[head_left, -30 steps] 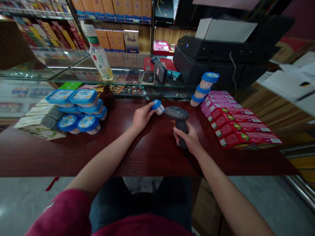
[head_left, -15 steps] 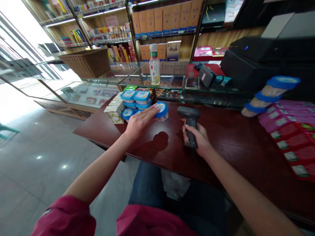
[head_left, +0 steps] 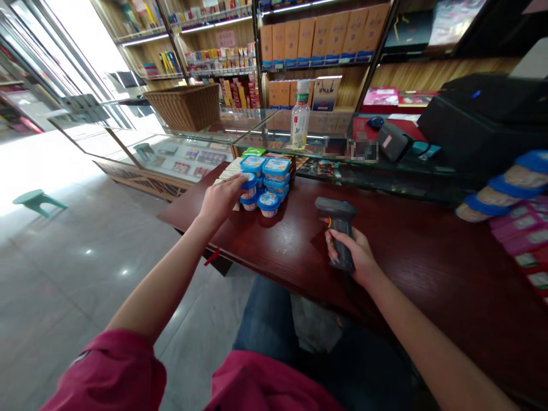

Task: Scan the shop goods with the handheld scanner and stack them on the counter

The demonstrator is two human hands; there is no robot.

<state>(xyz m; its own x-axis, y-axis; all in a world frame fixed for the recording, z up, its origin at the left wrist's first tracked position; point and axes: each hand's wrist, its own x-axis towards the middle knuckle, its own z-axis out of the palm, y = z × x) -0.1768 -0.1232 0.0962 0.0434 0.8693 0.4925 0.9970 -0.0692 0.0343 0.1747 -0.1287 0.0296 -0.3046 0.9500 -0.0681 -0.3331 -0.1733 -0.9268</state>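
My left hand (head_left: 220, 197) reaches out to the stack of blue-lidded tubs (head_left: 269, 181) on the dark red counter (head_left: 406, 251). Its fingers curl round a tub (head_left: 249, 187) at the stack's left side. My right hand (head_left: 353, 257) grips the handle of a dark barcode scanner (head_left: 337, 220), which stands upright on the counter to the right of the tubs. Pale flat boxes (head_left: 229, 169) lie behind my left hand next to the stack.
A glass display case (head_left: 274, 134) with a drink bottle (head_left: 300, 122) on it runs behind the counter. A black printer (head_left: 483, 123) sits at the right. Leaning blue-lidded tubs (head_left: 500, 191) and pink and red packets (head_left: 524, 240) lie at the far right. A green stool (head_left: 37, 201) stands on the floor at left.
The camera turned left. My left hand carried a blue-lidded tub leftward from beside the scanner to the stack. My right hand stayed on the scanner.
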